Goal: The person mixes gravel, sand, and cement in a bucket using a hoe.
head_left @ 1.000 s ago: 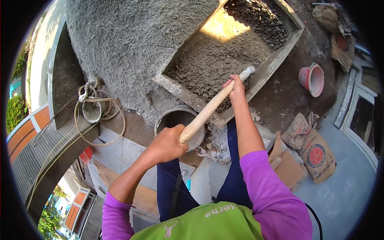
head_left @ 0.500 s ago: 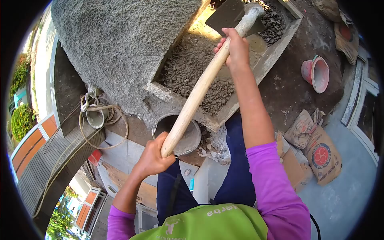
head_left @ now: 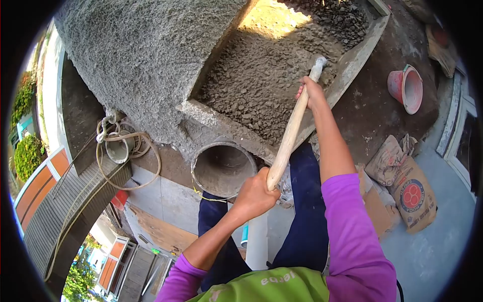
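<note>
Gravel trough: handle (both grips)

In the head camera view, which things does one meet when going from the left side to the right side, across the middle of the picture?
Coiled beige rope with a small grey pail → round grey cement bucket → left hand → long wooden tool handle → right hand → printed paper cement sack.

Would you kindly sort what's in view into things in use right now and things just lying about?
In use:
- wooden handle, in left hand and right hand
- gravel mix in the trough
- grey bucket

Lying about:
- pink bucket
- cement sacks
- coiled rope
</note>
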Motion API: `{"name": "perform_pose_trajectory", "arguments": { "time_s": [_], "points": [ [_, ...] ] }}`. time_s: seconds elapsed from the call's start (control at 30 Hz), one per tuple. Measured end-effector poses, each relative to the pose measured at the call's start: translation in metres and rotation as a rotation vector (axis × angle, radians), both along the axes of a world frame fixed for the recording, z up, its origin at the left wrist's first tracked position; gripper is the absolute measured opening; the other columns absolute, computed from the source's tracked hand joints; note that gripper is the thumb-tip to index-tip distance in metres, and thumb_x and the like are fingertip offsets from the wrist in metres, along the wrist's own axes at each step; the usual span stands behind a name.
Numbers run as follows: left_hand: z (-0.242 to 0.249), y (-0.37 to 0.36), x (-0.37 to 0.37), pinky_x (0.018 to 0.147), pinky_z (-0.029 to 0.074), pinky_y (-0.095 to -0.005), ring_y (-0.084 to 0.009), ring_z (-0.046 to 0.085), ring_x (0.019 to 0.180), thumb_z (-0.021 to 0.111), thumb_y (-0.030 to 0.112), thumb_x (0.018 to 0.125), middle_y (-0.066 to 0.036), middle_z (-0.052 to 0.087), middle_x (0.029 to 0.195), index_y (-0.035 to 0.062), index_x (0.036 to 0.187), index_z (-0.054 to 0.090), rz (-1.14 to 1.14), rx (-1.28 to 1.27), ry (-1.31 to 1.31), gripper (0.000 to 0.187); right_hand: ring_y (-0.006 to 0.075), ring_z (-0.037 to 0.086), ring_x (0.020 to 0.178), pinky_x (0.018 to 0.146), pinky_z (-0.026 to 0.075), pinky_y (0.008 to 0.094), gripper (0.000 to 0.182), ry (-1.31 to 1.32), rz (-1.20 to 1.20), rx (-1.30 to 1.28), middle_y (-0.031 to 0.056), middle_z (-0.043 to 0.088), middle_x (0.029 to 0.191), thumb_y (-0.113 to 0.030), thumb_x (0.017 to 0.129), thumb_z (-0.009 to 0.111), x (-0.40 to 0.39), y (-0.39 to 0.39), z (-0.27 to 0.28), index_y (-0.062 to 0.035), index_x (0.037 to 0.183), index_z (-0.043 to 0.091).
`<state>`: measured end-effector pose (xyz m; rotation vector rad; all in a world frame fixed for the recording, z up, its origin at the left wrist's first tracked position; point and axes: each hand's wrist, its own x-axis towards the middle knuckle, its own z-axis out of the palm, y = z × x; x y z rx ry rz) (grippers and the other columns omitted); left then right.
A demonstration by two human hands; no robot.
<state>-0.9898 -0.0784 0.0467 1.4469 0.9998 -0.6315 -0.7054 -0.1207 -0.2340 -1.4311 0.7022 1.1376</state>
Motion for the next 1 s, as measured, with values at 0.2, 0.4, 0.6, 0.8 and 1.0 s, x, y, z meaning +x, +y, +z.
{"name": "perform_pose_trajectory", "arguments": {
  "time_s": [0.2,0.4,0.6,0.8,1.0],
  "points": [
    [0.057,0.088,-0.052,0.070,0.050,-0.0462,-0.0414,0.065,0.073,0.066,0.011,0.077,-0.029,0.063,0.078,-0.0041,0.099,0.059,-0.161,0.062,0.010,0.028,0.0196,0.047,0.053,0.048,0.049,0.0396,0.016,0.042,-0.256,0.095,0.0063,0.048,0.070,-0.013,0.087,0.062,-0.076,0.019,0.027,-0.0038,0.089,0.050],
    [0.129,0.149,-0.089,0.059,0.046,-0.0391,-0.0211,0.055,0.061,0.066,0.008,0.074,-0.017,0.059,0.069,-0.0034,0.091,0.060,-0.168,0.082,0.042,0.022,0.0220,0.049,0.055,0.053,0.051,0.0437,0.017,0.078,-0.356,0.183,0.0075,0.048,0.070,-0.011,0.087,0.062,-0.121,0.073,0.112,-0.0039,0.090,0.047],
    [0.181,0.131,-0.115,0.062,0.050,-0.0394,-0.0274,0.063,0.060,0.066,0.007,0.071,-0.020,0.060,0.068,-0.0022,0.096,0.063,-0.083,0.142,0.011,0.027,0.0220,0.053,0.057,0.050,0.050,0.0429,0.019,0.000,-0.240,0.245,0.0089,0.050,0.072,-0.011,0.087,0.065,-0.113,0.108,0.195,-0.0023,0.090,0.048],
    [0.134,0.067,-0.033,0.064,0.053,-0.0435,-0.0374,0.070,0.069,0.065,0.011,0.079,-0.024,0.064,0.074,-0.0038,0.104,0.059,-0.009,0.197,-0.184,0.030,0.0173,0.051,0.056,0.049,0.049,0.0349,0.023,-0.191,-0.016,0.347,0.0069,0.050,0.070,-0.013,0.088,0.069,0.024,0.124,0.197,-0.0053,0.084,0.047],
    [0.049,0.036,0.001,0.067,0.053,-0.0468,-0.0393,0.071,0.073,0.065,0.015,0.080,-0.028,0.067,0.080,-0.0070,0.103,0.057,0.137,0.124,-0.066,0.033,0.0168,0.050,0.053,0.047,0.050,0.0333,0.021,-0.142,0.265,0.073,0.0048,0.049,0.068,-0.015,0.091,0.066,0.019,0.127,0.065,-0.0034,0.094,0.048]
  ]
}}
